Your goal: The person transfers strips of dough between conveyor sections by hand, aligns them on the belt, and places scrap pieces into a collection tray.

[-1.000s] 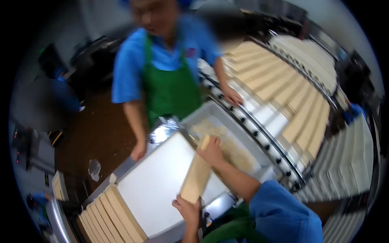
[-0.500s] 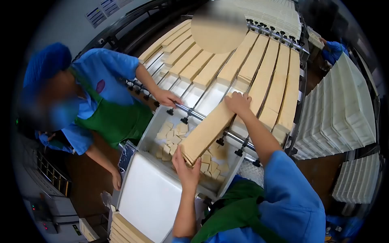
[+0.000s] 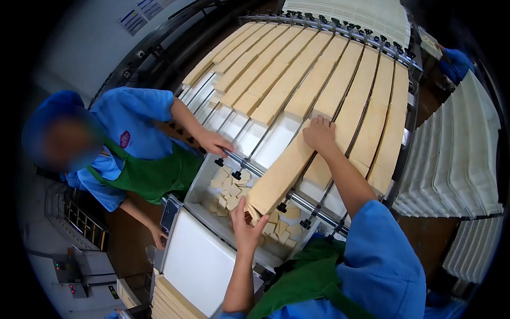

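A long row of pale yellow square slices (image 3: 281,173), packed face to face, slants across the front metal rail. Its near end is cupped by my left hand (image 3: 245,226), thumb on one side and fingers on the other; a few slices there have splayed apart. My right hand (image 3: 320,134) is curled over the far end, pressing down with bent fingers whose tips are partly hidden. Below my left hand, a grey bin (image 3: 194,191) holds loose slices (image 3: 229,191). Similar rows (image 3: 340,85) lie side by side between thin rods on the rack beyond.
To the left, a co-worker's hand (image 3: 215,143) rests on the front rail (image 3: 247,166) with its black knobs. A white board (image 3: 196,260) adjoins the bin. Stacked white trays (image 3: 451,159) stand at right; another person's sleeve (image 3: 456,65) shows at far right.
The view has shifted, showing more of the rack's far side. Both my hands keep their places on the row, and slices at its near end are more splayed.
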`<move>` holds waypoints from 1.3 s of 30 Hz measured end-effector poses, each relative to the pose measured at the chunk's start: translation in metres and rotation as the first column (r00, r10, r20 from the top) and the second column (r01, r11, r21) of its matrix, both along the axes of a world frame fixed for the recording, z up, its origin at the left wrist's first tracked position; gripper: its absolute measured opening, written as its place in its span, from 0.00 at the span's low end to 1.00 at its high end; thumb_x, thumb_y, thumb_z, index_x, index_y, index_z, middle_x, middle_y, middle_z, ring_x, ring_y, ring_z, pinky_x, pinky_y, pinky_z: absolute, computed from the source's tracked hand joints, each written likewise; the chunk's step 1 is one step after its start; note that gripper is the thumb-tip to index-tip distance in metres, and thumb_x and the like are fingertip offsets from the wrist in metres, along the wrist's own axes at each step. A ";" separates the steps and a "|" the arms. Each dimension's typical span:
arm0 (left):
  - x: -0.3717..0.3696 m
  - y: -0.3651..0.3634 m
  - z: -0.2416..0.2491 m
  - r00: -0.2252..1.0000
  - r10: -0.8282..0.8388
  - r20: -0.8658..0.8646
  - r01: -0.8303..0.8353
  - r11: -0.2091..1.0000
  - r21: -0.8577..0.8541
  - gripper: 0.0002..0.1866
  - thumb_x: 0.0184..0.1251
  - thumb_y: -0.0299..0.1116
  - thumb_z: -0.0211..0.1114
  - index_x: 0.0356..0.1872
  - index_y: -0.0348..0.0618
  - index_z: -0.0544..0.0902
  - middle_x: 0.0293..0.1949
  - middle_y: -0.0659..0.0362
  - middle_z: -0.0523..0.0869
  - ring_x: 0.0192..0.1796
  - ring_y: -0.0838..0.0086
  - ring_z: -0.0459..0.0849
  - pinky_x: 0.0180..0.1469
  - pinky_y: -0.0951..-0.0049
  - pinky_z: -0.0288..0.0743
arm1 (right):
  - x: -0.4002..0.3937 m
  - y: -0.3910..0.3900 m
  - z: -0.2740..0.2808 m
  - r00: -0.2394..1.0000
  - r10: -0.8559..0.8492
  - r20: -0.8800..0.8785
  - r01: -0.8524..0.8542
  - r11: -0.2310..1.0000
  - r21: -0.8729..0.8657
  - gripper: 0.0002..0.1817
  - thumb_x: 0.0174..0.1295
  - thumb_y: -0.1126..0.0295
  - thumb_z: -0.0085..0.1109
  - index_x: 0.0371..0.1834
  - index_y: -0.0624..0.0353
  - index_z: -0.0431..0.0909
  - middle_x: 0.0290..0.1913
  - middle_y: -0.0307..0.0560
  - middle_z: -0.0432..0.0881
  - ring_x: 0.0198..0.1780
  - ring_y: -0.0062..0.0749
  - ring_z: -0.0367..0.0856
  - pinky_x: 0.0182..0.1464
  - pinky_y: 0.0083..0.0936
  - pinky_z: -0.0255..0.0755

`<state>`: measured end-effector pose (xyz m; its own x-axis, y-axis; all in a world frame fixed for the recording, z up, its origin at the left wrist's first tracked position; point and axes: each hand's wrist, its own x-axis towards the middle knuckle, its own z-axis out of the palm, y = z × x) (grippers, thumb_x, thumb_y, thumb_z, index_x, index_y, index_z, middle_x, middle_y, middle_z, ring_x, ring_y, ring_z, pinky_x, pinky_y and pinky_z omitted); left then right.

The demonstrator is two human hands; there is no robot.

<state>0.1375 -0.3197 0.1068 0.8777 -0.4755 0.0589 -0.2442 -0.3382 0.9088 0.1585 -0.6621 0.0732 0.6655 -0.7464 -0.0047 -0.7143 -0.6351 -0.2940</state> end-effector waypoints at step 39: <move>-0.097 0.122 -0.136 0.927 0.028 0.375 -0.235 0.822 0.519 0.09 0.57 0.31 0.57 0.40 0.50 0.80 0.37 0.58 0.77 0.45 0.63 0.78 0.47 0.63 0.72 | -0.068 0.156 -0.017 0.605 0.688 0.400 -0.551 0.725 -0.414 0.15 0.46 0.69 0.67 0.41 0.47 0.81 0.63 0.50 0.67 0.66 0.47 0.62 0.62 0.56 0.51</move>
